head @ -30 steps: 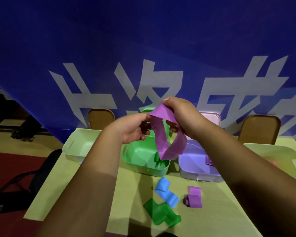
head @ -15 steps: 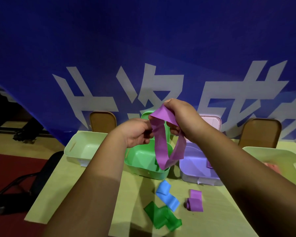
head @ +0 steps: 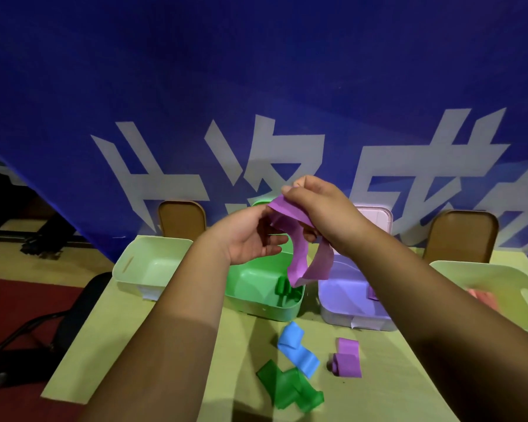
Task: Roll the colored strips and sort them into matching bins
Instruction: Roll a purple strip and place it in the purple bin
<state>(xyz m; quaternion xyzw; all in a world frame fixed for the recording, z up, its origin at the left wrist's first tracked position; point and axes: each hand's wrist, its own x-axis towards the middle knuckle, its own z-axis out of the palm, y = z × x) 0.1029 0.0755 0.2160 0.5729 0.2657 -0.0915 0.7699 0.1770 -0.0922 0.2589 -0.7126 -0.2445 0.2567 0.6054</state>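
Observation:
My right hand (head: 320, 211) pinches the top of a purple strip (head: 299, 257), which hangs in a loop above the bins. My left hand (head: 250, 239) is beside the strip with its fingers loosely curved and its thumb touching the strip's upper edge. Below stand a green bin (head: 250, 303) holding a green roll (head: 282, 286) and a lilac bin (head: 342, 312) holding a purple piece (head: 372, 292). On the table lie a blue strip (head: 296, 350), a green strip (head: 290, 388) and a partly rolled purple strip (head: 346, 357).
A pale green bin (head: 134, 269) stands at the left and a yellow-green bin (head: 518, 293) with a pink strip (head: 485, 298) at the right. Two brown chair backs (head: 182, 219) stand behind the table against a blue banner. A dark chair (head: 73, 309) sits left of the table.
My left hand has let go of the strip's end and opened, and the strip's loop now hangs from my right hand. The view has tilted slightly.

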